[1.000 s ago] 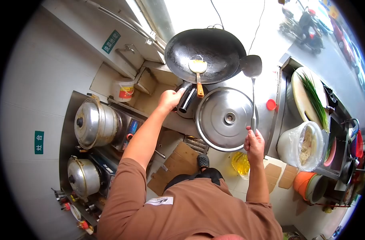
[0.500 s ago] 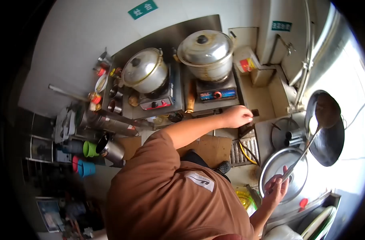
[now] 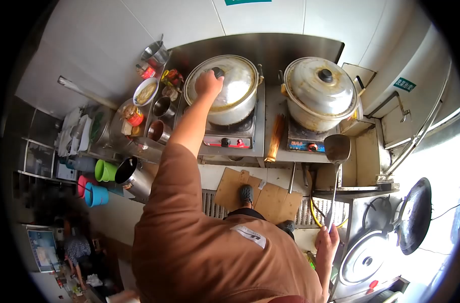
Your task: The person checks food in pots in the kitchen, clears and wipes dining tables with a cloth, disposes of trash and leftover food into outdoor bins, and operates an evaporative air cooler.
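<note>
My left hand is closed on the black knob of a silver pot lid, which rests on the left pot over a gas burner. Low on the right, my right hand grips the handle of a long metal spatula, its broad blade pointing up toward the burners. A second lidded pot stands on the right burner, with a bamboo brush between the two burners.
Left of the burners are metal cups, a white bowl and jars. The wok and a round metal lid are at the right. A person bends at the far lower left. Cardboard lies on the floor.
The view has turned toward the burners. My left hand has left the wok handle, crossed to the left pot and taken hold of its lid knob. My right hand still holds the spatula.
</note>
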The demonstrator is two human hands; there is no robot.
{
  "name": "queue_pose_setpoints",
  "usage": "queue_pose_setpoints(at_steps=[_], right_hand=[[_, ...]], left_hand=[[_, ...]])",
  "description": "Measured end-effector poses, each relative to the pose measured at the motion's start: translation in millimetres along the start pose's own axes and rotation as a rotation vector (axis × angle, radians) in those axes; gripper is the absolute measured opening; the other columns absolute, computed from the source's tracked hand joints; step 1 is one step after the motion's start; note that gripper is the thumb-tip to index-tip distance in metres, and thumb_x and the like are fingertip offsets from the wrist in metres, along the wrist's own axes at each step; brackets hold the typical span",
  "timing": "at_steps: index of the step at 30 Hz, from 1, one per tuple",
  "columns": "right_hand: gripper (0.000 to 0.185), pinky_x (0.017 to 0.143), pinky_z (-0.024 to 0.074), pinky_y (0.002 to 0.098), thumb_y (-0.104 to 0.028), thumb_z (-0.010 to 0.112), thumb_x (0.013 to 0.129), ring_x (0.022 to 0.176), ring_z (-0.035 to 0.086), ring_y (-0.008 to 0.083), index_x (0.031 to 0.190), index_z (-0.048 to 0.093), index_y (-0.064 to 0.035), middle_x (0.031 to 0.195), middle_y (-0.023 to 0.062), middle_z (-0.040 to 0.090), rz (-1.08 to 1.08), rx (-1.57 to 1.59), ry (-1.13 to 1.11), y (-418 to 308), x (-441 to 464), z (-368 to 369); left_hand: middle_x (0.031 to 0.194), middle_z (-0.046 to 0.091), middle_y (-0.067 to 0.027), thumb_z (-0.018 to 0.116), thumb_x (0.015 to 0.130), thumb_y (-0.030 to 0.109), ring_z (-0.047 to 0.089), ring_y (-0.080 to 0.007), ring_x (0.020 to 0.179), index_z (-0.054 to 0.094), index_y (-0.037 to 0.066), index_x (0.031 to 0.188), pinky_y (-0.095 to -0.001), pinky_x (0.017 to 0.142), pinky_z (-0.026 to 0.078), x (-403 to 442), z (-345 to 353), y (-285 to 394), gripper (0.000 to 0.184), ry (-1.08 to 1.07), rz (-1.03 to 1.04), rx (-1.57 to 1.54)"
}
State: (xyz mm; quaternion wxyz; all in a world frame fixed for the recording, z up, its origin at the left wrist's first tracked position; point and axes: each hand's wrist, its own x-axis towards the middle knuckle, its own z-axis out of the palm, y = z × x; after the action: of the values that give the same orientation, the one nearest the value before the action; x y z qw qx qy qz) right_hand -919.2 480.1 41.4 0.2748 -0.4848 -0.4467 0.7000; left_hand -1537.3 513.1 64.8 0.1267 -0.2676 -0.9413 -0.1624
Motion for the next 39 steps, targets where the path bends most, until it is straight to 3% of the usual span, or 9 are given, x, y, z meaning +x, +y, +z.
queue_pose_setpoints(at_steps=[5,13,14,19,21,23,25,29,39], right_hand=[[0.031,0.040,0.0250,0.0179,-0.016,0.058,0.092,0.045,0.033,0.0008,0.118,0.053,0.0000,0.060,-0.0073,0.040,0.080,-0.052,0.054,-1.1,-2.4,80.2],[0.017,0.039,0.0241,0.0198,-0.019,0.055,0.093,0.044,0.032,0.0016,0.096,0.054,-0.0032,0.057,-0.0068,0.038,0.012,-0.218,0.077,-13.0,7.6,151.0],[0.039,0.043,0.0261,0.0188,-0.031,0.062,0.091,0.050,0.035,0.0007,0.115,0.056,-0.0010,0.064,-0.0080,0.042,0.033,-0.239,0.016,-9.2,14.3,144.3],[0.042,0.055,0.0333,0.0211,-0.031,0.058,0.092,0.064,0.039,0.0040,0.118,0.056,0.0020,0.071,-0.0038,0.047,-0.128,-0.527,-0.129,-50.8,63.0,178.4],[0.037,0.060,0.0380,0.0219,-0.021,0.058,0.091,0.069,0.043,0.0049,0.120,0.056,0.0023,0.074,-0.0027,0.049,-0.280,-0.638,-0.135,-60.1,93.1,194.9],[0.036,0.066,0.0422,0.0236,-0.013,0.058,0.090,0.073,0.045,0.0074,0.122,0.055,0.0016,0.078,-0.0003,0.052,-0.170,-0.655,-0.275,-88.5,120.6,214.7],[0.039,0.070,0.0457,0.0277,-0.015,0.059,0.089,0.075,0.051,0.0117,0.125,0.054,0.0003,0.081,0.0044,0.058,-0.513,-0.783,-0.349,-98.8,157.3,236.0],[0.046,0.073,0.0493,0.0395,-0.021,0.060,0.088,0.082,0.065,0.0333,0.130,0.050,-0.0046,0.092,0.0190,0.066,-0.818,-0.958,-0.400,-123.8,216.8,287.3],[0.044,0.070,0.0503,0.0488,-0.024,0.056,0.088,0.084,0.064,0.0375,0.130,0.047,-0.0171,0.090,0.0175,0.067,-0.929,-1.583,-0.371,-148.2,299.0,393.3]], left_hand=[[0.103,0.068,-0.0166,0.067,0.075,0.046,0.066,-0.0284,0.096,0.071,0.007,0.098,-0.0383,0.080,0.053,59.6,-6.6,-7.6,0.046,-0.371,-0.091,0.104],[0.087,0.067,-0.0251,0.064,0.066,0.045,0.068,-0.0345,0.082,0.071,-0.001,0.085,-0.0378,0.074,0.052,90.6,-37.4,-37.5,0.051,-0.337,-0.077,-0.253],[0.082,0.068,-0.0223,0.065,0.068,0.044,0.068,-0.0331,0.076,0.070,-0.002,0.082,-0.0373,0.070,0.052,98.6,-38.3,-55.0,0.048,-0.303,-0.084,-0.427],[0.061,0.055,0.0038,0.065,0.084,0.032,0.042,-0.0074,0.049,0.061,0.011,0.072,-0.0227,0.046,0.032,91.4,-95.3,-113.4,0.024,-0.244,-0.446,-1.378],[0.077,0.061,0.0020,0.055,0.091,0.034,0.048,-0.0092,0.060,0.062,0.013,0.091,-0.0232,0.053,0.037,75.3,-99.7,-146.9,0.022,-0.276,-0.423,-1.674],[0.110,0.064,-0.0048,0.053,0.094,0.034,0.060,-0.0189,0.093,0.056,0.011,0.118,-0.0353,0.081,0.052,39.3,-120.4,-147.0,0.034,-0.160,-0.571,-1.843],[0.123,0.058,-0.0085,0.053,0.093,0.039,0.054,-0.0256,0.114,0.050,0.008,0.127,-0.0458,0.098,0.046,1.9,-120.3,-153.2,0.046,-0.083,-0.468,-2.005],[0.136,0.047,-0.0126,0.048,0.093,0.048,0.045,-0.0313,0.123,0.043,0.008,0.135,-0.0541,0.103,0.038,-79.0,-121.7,-152.9,0.058,-0.024,-0.452,-2.175],[0.137,0.045,-0.0132,0.047,0.092,0.053,0.044,-0.0325,0.125,0.040,0.010,0.138,-0.0541,0.104,0.037,-145.1,-120.7,-151.5,0.063,-0.045,-0.210,-2.391]])
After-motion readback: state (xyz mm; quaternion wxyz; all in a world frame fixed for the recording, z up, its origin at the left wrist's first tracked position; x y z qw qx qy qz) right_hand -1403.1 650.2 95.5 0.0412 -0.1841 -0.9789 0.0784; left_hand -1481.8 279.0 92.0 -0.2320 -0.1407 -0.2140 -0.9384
